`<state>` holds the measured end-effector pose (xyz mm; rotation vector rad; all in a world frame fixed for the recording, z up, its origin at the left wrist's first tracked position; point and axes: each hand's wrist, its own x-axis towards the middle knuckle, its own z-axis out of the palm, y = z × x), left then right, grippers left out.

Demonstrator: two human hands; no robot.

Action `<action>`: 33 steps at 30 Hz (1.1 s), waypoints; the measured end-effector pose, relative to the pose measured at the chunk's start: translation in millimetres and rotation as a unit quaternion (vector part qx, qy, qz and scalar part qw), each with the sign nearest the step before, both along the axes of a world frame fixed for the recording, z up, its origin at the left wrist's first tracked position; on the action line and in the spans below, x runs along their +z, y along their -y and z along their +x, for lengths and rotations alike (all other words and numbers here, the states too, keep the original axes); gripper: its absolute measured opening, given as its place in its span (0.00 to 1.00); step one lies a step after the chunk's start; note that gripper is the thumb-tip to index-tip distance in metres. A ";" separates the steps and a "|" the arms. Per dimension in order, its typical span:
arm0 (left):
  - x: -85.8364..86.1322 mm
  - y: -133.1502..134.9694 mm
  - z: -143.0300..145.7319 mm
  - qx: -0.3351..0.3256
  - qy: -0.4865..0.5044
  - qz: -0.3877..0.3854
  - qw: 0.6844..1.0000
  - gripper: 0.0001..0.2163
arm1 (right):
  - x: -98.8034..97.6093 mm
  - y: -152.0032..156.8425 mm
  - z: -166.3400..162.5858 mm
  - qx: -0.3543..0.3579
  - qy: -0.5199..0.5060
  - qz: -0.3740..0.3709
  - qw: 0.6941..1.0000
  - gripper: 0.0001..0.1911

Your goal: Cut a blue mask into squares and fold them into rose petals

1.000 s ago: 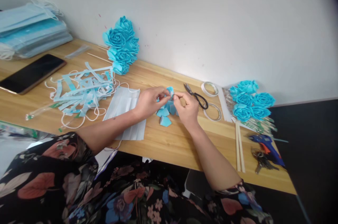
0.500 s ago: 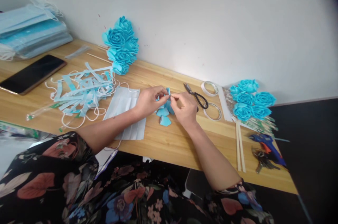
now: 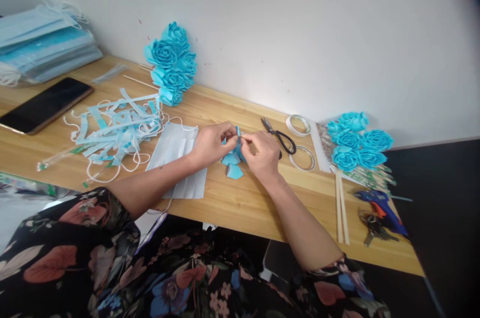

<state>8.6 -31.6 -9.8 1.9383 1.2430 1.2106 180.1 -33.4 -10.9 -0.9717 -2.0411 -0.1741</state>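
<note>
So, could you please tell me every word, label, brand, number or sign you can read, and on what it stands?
No text can be read.
Clear plastic: green marks, too small and blurred to read.
Glue gun: no lettering legible.
Phone: dark screen, nothing legible.

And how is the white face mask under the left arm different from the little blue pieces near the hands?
The face mask is pale, almost white, but the blue pieces are bright blue. The mask is one big sheet, while each of the pieces is much smaller. The mask has long pleats; the pieces have angular edges. Both are on the wooden table.
</note>
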 end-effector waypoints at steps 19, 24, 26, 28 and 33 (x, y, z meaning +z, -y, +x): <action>3.5 2.7 0.6 0.011 -0.028 -0.011 0.999 0.03 | -1.9 -1.0 -0.8 -0.008 0.032 0.008 0.999 0.08; 5.5 3.7 0.6 0.009 -0.031 -0.017 0.999 0.03 | -1.8 -0.4 -1.0 -0.010 0.031 -0.002 0.999 0.08; 5.6 3.7 0.4 0.009 -0.030 -0.018 0.999 0.03 | -2.0 -0.4 -0.8 -0.010 0.029 -0.006 1.000 0.08; 5.4 3.4 0.2 0.010 -0.032 -0.018 0.999 0.03 | -2.0 -0.4 -0.7 -0.012 0.029 -0.009 0.999 0.08; 4.8 2.4 -0.2 0.010 -0.031 -0.017 0.999 0.03 | -1.0 -0.3 -1.0 -0.013 0.025 -0.018 0.999 0.09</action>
